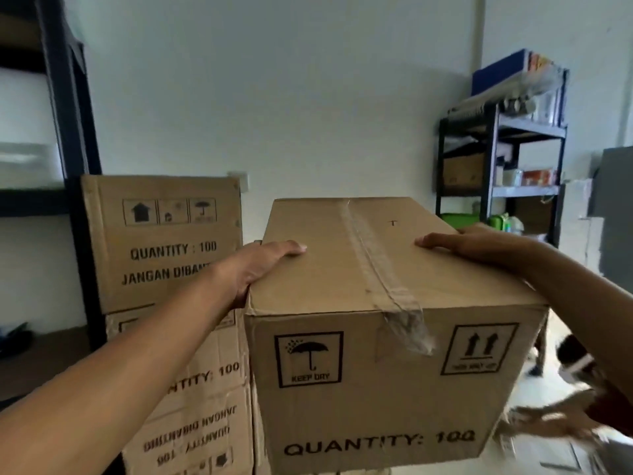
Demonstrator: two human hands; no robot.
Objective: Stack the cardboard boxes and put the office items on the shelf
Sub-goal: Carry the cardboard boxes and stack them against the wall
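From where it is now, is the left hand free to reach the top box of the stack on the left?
Probably not yet: the left hand is pressed against the carried box, as is the right hand. The stack's top box stands close and unobstructed.

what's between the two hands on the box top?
In the head view, only bare cardboard and the clear tape seam lie between the left hand and right hand atop the box.
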